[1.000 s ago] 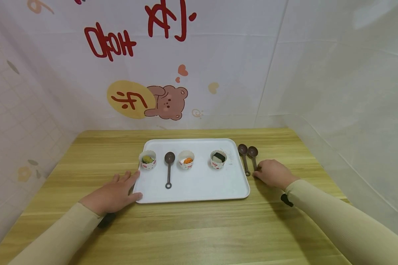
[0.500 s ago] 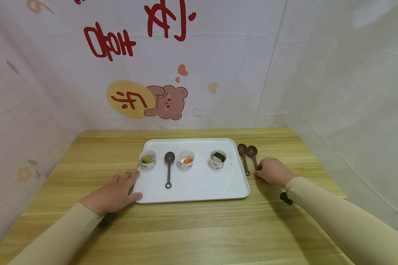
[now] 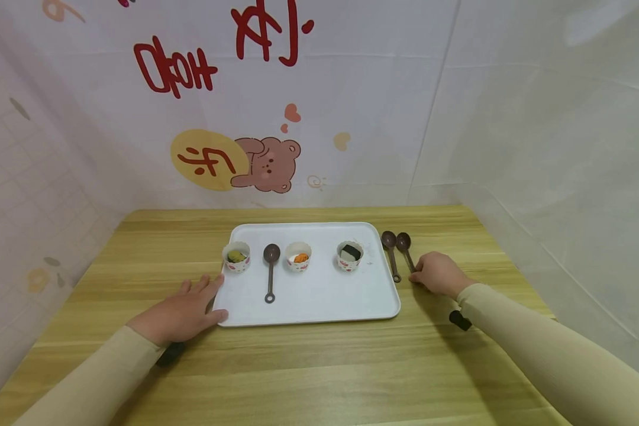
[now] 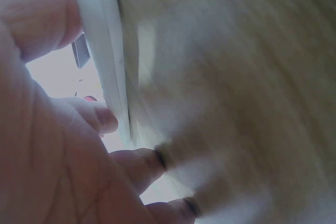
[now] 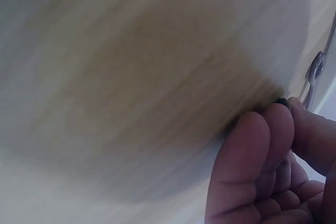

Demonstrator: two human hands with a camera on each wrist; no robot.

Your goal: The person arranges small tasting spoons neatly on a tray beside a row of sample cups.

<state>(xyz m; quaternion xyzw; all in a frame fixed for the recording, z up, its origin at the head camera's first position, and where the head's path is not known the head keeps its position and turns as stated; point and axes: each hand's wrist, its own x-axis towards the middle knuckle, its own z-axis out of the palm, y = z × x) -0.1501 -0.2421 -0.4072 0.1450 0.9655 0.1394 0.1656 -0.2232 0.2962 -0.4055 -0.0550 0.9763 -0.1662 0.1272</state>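
Observation:
My right hand [image 3: 439, 274] pinches the handle end of a brown measuring spoon [image 3: 403, 241], its thumb and curled fingertips meeting there in the right wrist view; the end itself is hidden. A second brown measuring spoon [image 3: 389, 239] lies close on its left, ring end toward me. At the left side of the white tray [image 3: 319, 305] rests my left hand [image 3: 183, 310], fingers spread and the thumb over the rim. On the tray, a third brown measuring spoon [image 3: 271, 253] lies between a paper cup [image 3: 238, 265] with green food and one [image 3: 298, 266] with orange food.
Farther right on the tray stands a paper cup [image 3: 349, 264] holding a white piece with a black band. The wooden table [image 3: 319, 367] meets a white printed curtain [image 3: 373, 118] at its back edge, with more sheeting along both sides.
The pinched spoon has turned slightly, its bowl shifting a little left and its handle slanting more. My right hand moved slightly up and right. The left hand and tray stay put.

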